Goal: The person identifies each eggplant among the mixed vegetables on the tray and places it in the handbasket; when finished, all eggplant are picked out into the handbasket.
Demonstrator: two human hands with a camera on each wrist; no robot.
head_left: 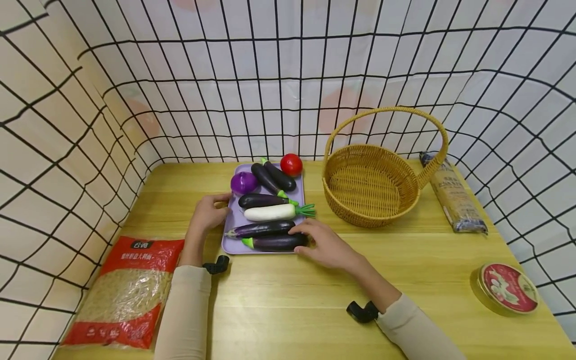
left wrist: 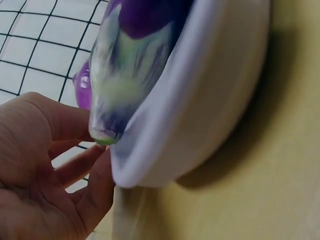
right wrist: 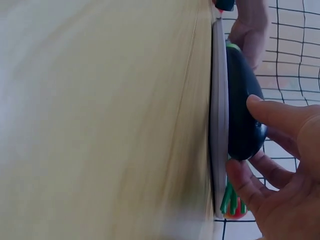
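A lavender tray holds several dark eggplants, a white radish with green leaves, and a purple onion-like vegetable. My left hand is at the tray's left side. In the left wrist view its thumb and finger pinch the rim, close to the pale stem end of a striped eggplant. At the front right of the tray, my right hand grips the rounded end of the nearest eggplant, which has a green cap. That eggplant lies on the tray, and the digits press against it in the right wrist view.
Right of the tray stands a wicker basket with a tall handle. A red tomato sits at the tray's back right corner. Left is a red pasta bag; right are a long packet and a round tin. Black grid netting surrounds the table.
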